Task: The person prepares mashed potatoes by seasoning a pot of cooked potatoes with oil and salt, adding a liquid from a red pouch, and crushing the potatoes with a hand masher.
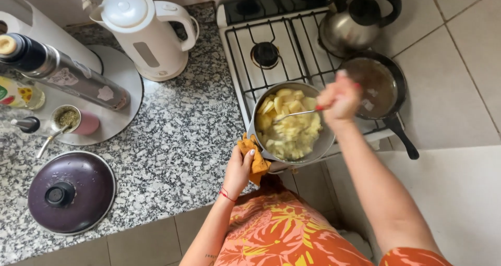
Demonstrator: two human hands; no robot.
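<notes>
On the granite desk (177, 141) at your far left lies a purple lid (71, 192). Your left hand (241, 167) clamps an orange cloth (257, 160) against the rim of the metal pot (313, 148) of yellow chunks on the stove (292, 41). Your right hand (340, 100) grips a utensil (295, 114) dipped into the pot.

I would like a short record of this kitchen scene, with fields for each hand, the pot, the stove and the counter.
left hand: grips the pot's edge through an orange cloth
right hand: holds a metal utensil reaching into the pot
pot: metal, full of pale yellow pieces, at the stove's front edge
stove: white gas stove with a kettle and a dark frying pan
counter: speckled granite with a white electric kettle and a purple lid
</notes>
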